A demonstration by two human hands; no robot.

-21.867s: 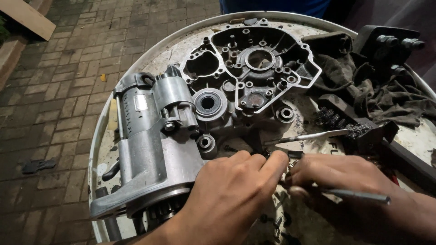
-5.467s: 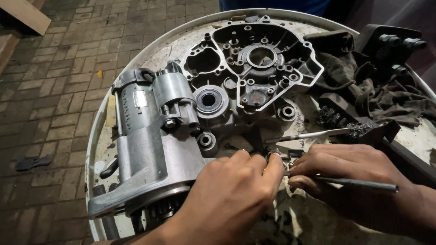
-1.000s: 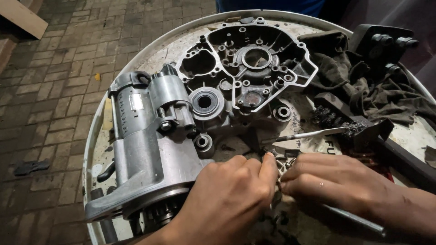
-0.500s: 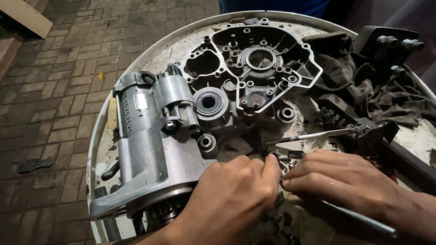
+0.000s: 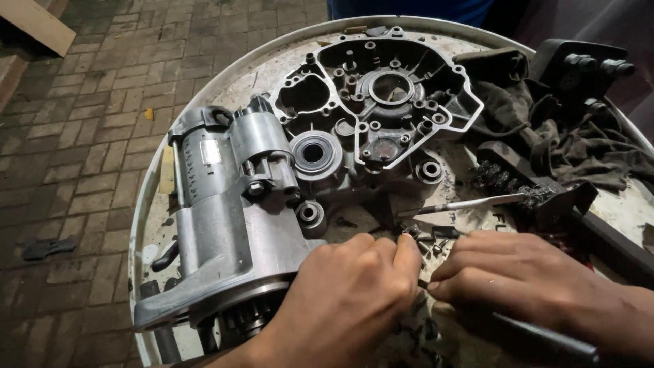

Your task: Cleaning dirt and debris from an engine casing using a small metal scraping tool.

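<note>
The floor point(image 5: 88, 102) on the left is brick paving, dim, with one wooden plank point(image 5: 37, 24) in the upper corner and one dark scrap point(image 5: 48, 247) lower down. The tabletop point(image 5: 238, 75) is round, white and very dirty, with a raised rim.

On its left part lies one grey starter motor point(image 5: 225, 211), its gear end toward the near edge. Beside it, in the middle, lies one open engine case point(image 5: 375, 102), flat, with many holes and two round bearing seats. Right of the case lies one thin metal rod point(image 5: 470, 203), then one dark brush point(image 5: 538, 194), then one heap of dark rags point(image 5: 579, 143) and one black plastic part point(image 5: 579, 65) at the far right edge.

Two hands work at the near edge. The left hand point(image 5: 347, 300) touches the motor flange; its fingers point(image 5: 407, 253) are pressed together and curl down on a small pile of screws point(image 5: 426, 238), which lies on the tabletop between the two hands, just below the case. What they pinch, I cannot tell. The right hand point(image 5: 531, 283) lies just beside, its fingers point(image 5: 453, 269) bent and close together, and it holds one thin dark tool point(image 5: 545, 335) under the palm.

Compared with half a second ago, both hands stay at the same place and the fingertips are slightly closer; the motor, the case and the rod have not moved.
</note>
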